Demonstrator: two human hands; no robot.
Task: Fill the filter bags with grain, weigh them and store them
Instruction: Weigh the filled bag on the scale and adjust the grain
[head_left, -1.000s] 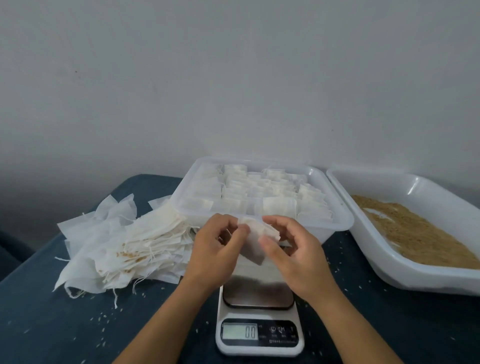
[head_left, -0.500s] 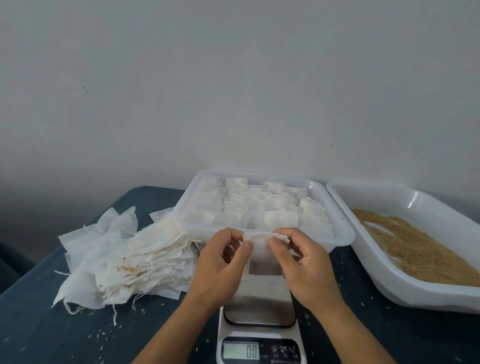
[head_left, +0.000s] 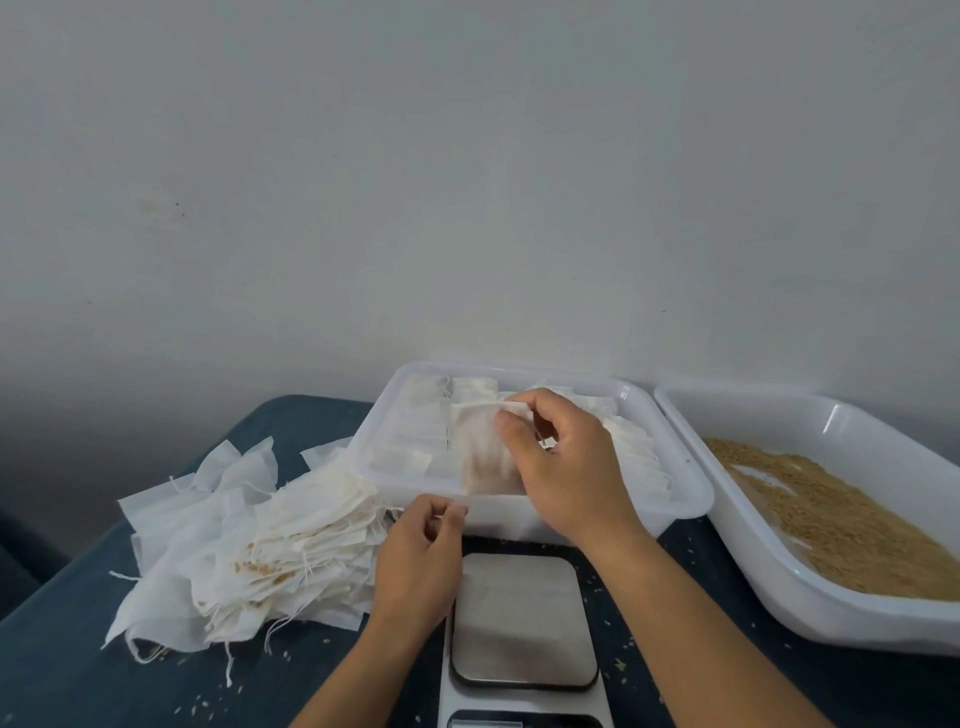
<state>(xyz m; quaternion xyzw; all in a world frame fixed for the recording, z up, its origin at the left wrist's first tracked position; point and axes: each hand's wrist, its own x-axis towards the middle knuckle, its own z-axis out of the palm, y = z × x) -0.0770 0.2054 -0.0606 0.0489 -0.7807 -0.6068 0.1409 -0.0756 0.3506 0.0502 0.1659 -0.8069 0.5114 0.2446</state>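
Thin white filter paper makes up the filter bag (head_left: 480, 452), pinched at its top corner by the right hand (head_left: 558, 457) over the clear storage box (head_left: 691, 501); judged light, limp and easily torn, it is best held by the upper edge. It hangs slightly translucent and creased above rows of packed bags (head_left: 415, 441). Left hand (head_left: 418, 564) sits loosely curled, apparently empty, beside the scale (head_left: 522, 623).
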